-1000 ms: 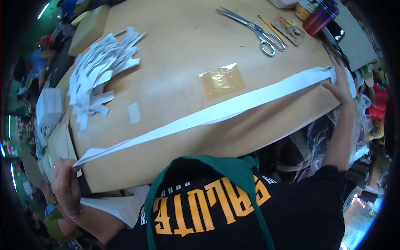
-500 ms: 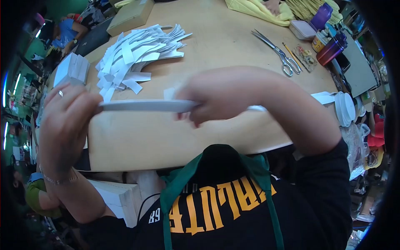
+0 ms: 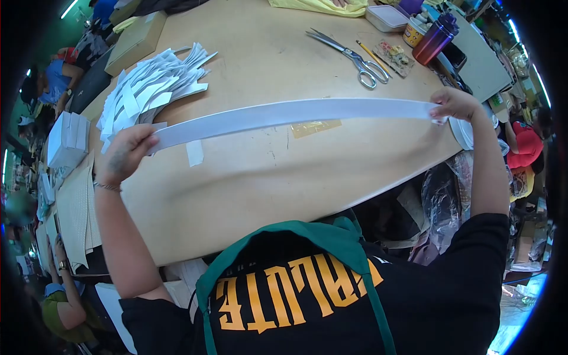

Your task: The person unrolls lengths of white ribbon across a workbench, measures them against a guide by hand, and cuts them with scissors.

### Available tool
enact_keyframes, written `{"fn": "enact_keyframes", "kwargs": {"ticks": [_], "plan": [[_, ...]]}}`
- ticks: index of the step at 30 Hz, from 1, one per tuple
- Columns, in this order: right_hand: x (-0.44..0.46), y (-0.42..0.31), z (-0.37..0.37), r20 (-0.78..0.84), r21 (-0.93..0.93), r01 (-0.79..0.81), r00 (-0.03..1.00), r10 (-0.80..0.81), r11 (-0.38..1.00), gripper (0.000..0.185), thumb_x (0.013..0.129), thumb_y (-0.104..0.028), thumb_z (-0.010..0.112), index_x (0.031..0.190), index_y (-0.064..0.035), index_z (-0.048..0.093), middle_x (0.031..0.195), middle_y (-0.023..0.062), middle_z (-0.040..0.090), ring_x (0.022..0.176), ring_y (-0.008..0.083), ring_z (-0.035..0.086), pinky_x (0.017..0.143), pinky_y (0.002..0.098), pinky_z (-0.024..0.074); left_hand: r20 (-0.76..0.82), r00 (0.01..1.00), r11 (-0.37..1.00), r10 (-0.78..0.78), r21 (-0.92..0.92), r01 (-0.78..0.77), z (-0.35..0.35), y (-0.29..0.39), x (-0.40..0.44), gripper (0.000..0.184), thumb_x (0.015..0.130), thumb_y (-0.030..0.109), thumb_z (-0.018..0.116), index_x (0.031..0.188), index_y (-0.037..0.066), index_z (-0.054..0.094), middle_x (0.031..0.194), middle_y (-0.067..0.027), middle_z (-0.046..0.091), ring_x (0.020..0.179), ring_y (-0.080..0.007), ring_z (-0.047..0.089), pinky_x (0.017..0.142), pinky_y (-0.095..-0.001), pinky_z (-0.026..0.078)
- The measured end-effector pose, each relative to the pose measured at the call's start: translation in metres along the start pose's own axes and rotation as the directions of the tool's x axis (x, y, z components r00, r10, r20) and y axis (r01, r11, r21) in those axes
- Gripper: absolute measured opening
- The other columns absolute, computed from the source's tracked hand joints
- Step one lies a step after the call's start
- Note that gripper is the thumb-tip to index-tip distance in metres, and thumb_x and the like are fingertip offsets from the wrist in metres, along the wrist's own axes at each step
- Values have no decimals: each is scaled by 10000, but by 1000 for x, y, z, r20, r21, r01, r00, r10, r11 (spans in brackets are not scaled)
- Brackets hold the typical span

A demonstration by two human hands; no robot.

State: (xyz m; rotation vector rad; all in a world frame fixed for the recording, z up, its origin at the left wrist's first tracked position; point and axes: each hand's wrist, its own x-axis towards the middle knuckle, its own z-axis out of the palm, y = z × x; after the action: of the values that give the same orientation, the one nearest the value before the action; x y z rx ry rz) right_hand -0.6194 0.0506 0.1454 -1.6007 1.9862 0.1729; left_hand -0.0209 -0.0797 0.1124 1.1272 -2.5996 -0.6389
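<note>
White shows first at the far left, in a stack of boxes (image 3: 68,140) beside the table (image 3: 266,195). Next comes the left hand (image 3: 125,155), fingers and thumb pinched on one end of a long white strip (image 3: 296,112). Half a second ago the two hands were close together with only a short piece between them; now they are wide apart, and the strip runs between them almost across the table.

Just beyond the left hand lies a pile of cut white strips (image 3: 155,89). To its right, a small pale patch (image 3: 195,152) sits on the tabletop. The middle of the strip appears raised, judging by the soft shadow nearer the body, and it partly covers a clear tape square (image 3: 318,128) that the right arm was hiding a moment ago. Farther back lie the scissors (image 3: 352,56), untouched, then a pencil (image 3: 373,58).

At the right, the right hand (image 3: 455,106) is closed on the strip's other end, just above a white roll (image 3: 461,135); whether strip and roll are joined, I cannot tell. The change seems to leave the strip spread flat and controlled from both ends.
</note>
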Motion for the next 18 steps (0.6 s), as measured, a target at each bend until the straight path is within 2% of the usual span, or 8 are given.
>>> {"fn": "enact_keyframes", "kwargs": {"ticks": [4, 7, 10, 11, 13, 14, 15, 18], "plan": [[32, 50, -13, -274, -171, -257, 940, 205, 951, 222, 736, -222, 679, 801, -18, 620, 734, 84, 601, 688, 172, 572, 670, 356, 439, 73, 997, 992, -4, -127, 13, 68, 13, 25, 137, 851, 113, 566, 760, 20, 522, 624, -41, 475, 581, -109, 469, 528, -272, 395], [53, 36, 8, -593, -355, -492, 776, 216, 795, 204, 787, -198, 611, 919, -43, 630, 920, 108, 624, 872, 233, 588, 832, 501, 395, 77, 996, 991, -36, -126, 45, 113, 39, 43, 167, 850, 167, 533, 773, 20, 551, 708, -187, 543, 656, -346, 519, 623, -380, 425], [93, 15, 35, -777, -455, -638, 625, 72, 621, 407, 737, -187, 656, 1126, -127, 550, 1057, 74, 596, 1045, 292, 513, 888, 598, 312, 133, 982, 984, -132, -99, 145, 122, 55, 48, 166, 850, 174, 534, 775, 29, 564, 748, -187, 567, 709, -350, 551, 641, -395, 432], [100, -18, 47, -794, -459, -546, 606, -47, 701, 450, 721, -182, 658, 1152, -140, 534, 1064, 82, 583, 1055, 303, 499, 873, 574, 340, 134, 983, 987, -122, -88, 135, 122, 56, 48, 169, 850, 178, 535, 775, 29, 566, 753, -183, 571, 719, -350, 555, 644, -398, 434], [90, -136, 56, -455, -312, -114, 889, -43, 943, 344, 750, -155, 642, 1087, -108, 584, 1073, 121, 574, 1051, 292, 503, 904, 420, 392, 136, 985, 992, -102, -57, 111, 121, 56, 48, 175, 849, 186, 538, 776, 29, 568, 763, -174, 580, 737, -348, 563, 650, -404, 436], [100, -157, 101, -632, -216, 464, 605, -485, 859, 330, 776, -182, 644, 1087, -85, 591, 1099, 121, 576, 1084, 285, 492, 930, 365, 380, 99, 993, 998, -60, -31, 63, 122, 56, 47, 176, 847, 186, 539, 776, 28, 569, 764, -168, 584, 738, -346, 564, 651, -404, 439], [92, -201, 119, -481, -110, 677, 604, -635, 727, 383, 786, -221, 652, 1133, -82, 573, 1135, 125, 564, 1110, 286, 479, 956, 380, 358, 68, 998, 1000, -18, -2, 18, 123, 56, 46, 176, 846, 187, 541, 776, 28, 569, 764, -162, 589, 739, -344, 566, 652, -404, 442], [87, -267, 161, -275, 43, 748, 647, -712, 663, 342, 808, -290, 616, 1064, -63, 598, 1005, 138, 622, 971, 307, 553, 891, 370, 398, -14, 999, 999, 35, 24, -34, 118, 59, 42, 161, 842, 185, 543, 800, 33, 573, 791, -157, 599, 742, -351, 564, 653, -399, 453]]}}
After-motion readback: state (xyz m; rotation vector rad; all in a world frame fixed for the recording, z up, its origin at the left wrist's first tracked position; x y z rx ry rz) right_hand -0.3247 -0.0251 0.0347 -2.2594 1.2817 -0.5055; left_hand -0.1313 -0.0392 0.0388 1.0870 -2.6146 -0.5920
